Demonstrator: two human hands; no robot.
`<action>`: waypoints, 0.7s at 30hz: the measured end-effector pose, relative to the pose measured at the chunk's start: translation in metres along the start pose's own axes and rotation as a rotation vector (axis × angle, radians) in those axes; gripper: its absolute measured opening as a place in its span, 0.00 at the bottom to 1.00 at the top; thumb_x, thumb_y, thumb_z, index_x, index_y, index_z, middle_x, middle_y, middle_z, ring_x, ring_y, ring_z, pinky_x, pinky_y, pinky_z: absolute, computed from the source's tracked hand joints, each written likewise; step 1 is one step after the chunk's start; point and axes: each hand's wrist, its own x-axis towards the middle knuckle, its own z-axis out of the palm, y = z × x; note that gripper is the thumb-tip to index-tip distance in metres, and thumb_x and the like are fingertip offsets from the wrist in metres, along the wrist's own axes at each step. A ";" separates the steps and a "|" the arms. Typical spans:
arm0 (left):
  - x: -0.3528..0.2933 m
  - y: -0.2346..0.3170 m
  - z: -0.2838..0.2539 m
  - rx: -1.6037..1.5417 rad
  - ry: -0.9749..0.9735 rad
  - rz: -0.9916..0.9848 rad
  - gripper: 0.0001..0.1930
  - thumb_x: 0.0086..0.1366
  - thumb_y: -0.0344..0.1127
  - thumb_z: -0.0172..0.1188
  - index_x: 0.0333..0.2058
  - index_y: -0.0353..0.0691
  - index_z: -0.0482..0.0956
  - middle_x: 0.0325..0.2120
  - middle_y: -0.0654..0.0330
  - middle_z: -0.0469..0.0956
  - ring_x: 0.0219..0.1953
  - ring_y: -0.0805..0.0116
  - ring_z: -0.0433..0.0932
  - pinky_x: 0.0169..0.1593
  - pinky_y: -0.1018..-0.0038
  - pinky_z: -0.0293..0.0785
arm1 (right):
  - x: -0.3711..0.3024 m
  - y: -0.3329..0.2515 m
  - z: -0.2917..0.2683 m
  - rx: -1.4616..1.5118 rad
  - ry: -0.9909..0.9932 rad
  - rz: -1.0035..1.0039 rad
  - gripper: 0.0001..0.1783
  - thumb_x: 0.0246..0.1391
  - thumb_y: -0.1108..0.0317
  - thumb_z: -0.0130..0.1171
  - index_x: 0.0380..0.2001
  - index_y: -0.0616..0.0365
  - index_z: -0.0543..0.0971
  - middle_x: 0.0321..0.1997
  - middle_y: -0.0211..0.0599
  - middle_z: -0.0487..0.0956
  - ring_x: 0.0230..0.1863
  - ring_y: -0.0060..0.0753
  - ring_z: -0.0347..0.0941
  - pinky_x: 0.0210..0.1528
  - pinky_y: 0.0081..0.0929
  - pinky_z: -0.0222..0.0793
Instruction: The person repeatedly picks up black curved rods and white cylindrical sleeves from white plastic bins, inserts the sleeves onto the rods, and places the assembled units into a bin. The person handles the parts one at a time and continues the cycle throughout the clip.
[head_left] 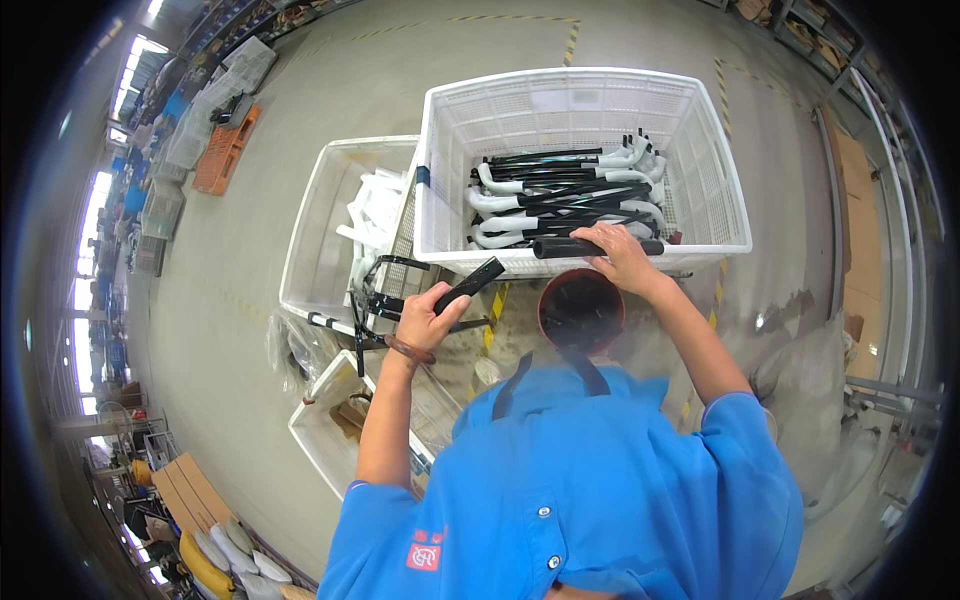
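Observation:
My left hand (428, 318) is closed around a short black tube (474, 284), which points up and to the right with its open end showing. Black bent metal frames (385, 300) lie just beside that hand, and I cannot tell whether the tube is joined to one. My right hand (618, 255) grips another black tube (560, 248), thick and soft-looking, held level over the near rim of a large white basket (588, 80). Inside the basket lie several black rods (560, 190) with white bent sleeves at their ends. A reddish bucket (543, 318) with dark contents stands below my right hand.
A second white crate (312, 235) holding white pieces (370, 215) stands left of the basket. Nearer me is another white crate (325, 425). Clear plastic wrap (292, 350) hangs beside them. An orange pallet (226, 150) and stacked bins line the far left.

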 end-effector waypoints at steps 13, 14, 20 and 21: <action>-0.030 0.001 -0.008 -0.041 -0.034 -0.068 0.13 0.65 0.41 0.61 0.31 0.35 0.77 0.16 0.64 0.68 0.20 0.77 0.64 0.25 0.76 0.63 | 0.005 -0.014 0.004 -0.027 0.020 -0.127 0.27 0.46 0.74 0.62 0.53 0.49 0.74 0.45 0.36 0.77 0.50 0.43 0.71 0.52 0.38 0.64; -0.033 -0.001 -0.009 -0.039 -0.034 -0.064 0.13 0.64 0.41 0.61 0.31 0.35 0.77 0.16 0.64 0.67 0.20 0.77 0.63 0.25 0.76 0.63 | 0.005 -0.015 0.006 -0.029 0.020 -0.138 0.27 0.46 0.74 0.62 0.53 0.49 0.74 0.45 0.36 0.77 0.50 0.44 0.71 0.52 0.38 0.64; -0.040 -0.011 -0.011 -0.023 -0.050 -0.032 0.14 0.65 0.41 0.61 0.29 0.34 0.76 0.16 0.64 0.66 0.20 0.77 0.63 0.25 0.75 0.63 | 0.013 -0.018 0.015 -0.053 -0.026 -0.168 0.28 0.47 0.74 0.62 0.54 0.48 0.73 0.47 0.35 0.76 0.50 0.41 0.71 0.53 0.36 0.63; -0.040 -0.012 -0.011 -0.027 -0.059 -0.036 0.14 0.65 0.41 0.61 0.30 0.34 0.76 0.15 0.64 0.66 0.20 0.77 0.63 0.25 0.75 0.63 | 0.015 -0.019 0.016 -0.052 -0.029 -0.176 0.28 0.46 0.74 0.62 0.54 0.48 0.74 0.46 0.35 0.76 0.50 0.41 0.71 0.53 0.37 0.63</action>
